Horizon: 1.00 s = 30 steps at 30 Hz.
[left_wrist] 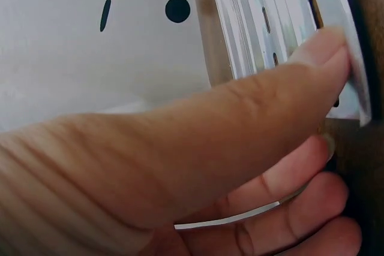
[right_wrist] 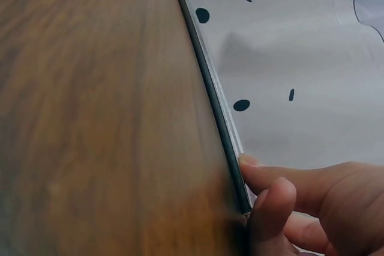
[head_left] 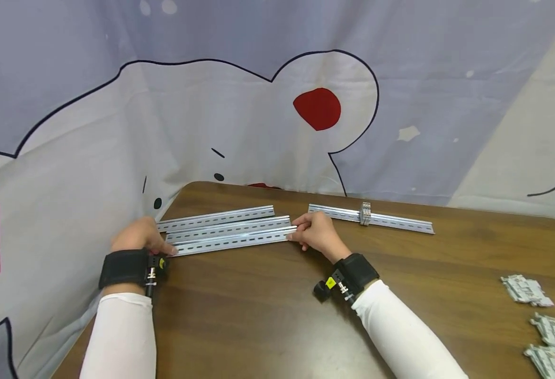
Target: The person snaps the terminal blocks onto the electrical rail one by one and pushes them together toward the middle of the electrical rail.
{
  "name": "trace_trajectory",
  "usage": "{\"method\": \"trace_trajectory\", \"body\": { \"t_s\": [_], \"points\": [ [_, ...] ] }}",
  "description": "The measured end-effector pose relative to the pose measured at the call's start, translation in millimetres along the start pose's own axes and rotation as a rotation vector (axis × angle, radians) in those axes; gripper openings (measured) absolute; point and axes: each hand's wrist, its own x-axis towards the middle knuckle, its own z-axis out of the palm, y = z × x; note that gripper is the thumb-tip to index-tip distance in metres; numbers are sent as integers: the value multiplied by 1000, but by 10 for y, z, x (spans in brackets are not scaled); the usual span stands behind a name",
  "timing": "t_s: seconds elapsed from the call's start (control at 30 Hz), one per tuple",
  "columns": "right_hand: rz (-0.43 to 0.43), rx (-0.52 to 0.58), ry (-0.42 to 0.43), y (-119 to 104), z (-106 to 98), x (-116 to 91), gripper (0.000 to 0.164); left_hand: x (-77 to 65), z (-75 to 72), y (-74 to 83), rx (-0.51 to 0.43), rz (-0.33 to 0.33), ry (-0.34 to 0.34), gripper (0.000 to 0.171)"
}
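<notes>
Three slotted metal DIN rails lie side by side at the table's left. The nearest DIN rail (head_left: 232, 243) has a hand at each end. My left hand (head_left: 140, 237) pinches its left end; in the left wrist view the thumb (left_wrist: 264, 97) lies across the slotted top face, with the other fingers curled below. My right hand (head_left: 319, 231) grips the right end between thumb and fingers, as the right wrist view also shows along the rail's dark side edge (right_wrist: 210, 91). Behind it are the middle rail (head_left: 230, 229) and the farthest rail (head_left: 218, 217), partly overlapped at the left.
Near the back edge lies another DIN rail (head_left: 400, 223) with a small grey block cluster (head_left: 365, 213) mounted on it. Several pale terminal-block-like pieces (head_left: 525, 289) lie at the right of the brown wooden table (head_left: 239, 316). A printed curtain (head_left: 239, 121) hangs behind and left.
</notes>
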Motion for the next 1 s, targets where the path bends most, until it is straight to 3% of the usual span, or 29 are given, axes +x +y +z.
{"method": "trace_trajectory", "body": {
  "t_s": [0.17,0.33,0.47,0.67,0.87,0.93,1.0],
  "points": [
    [-4,6,21,15,-36,-23,32,16,6,26,-2,26,-16,46],
    [-38,72,11,98,-35,-25,23,25,5,24,-9,111,-45,35],
    [-94,126,-11,185,-51,-43,13,45,-11,12,3,196,-82,27],
    [-199,228,-15,290,-95,-110,16,82,-56,39,-1,248,-121,23],
    [-170,513,-4,410,-225,-280,24,115,-3,268,-62,355,-225,22],
    [-148,525,28,458,-303,-373,26,143,47,382,-87,394,-260,21],
    [-130,506,54,510,-393,-482,29,197,108,491,-72,486,-251,24]
  ]
}}
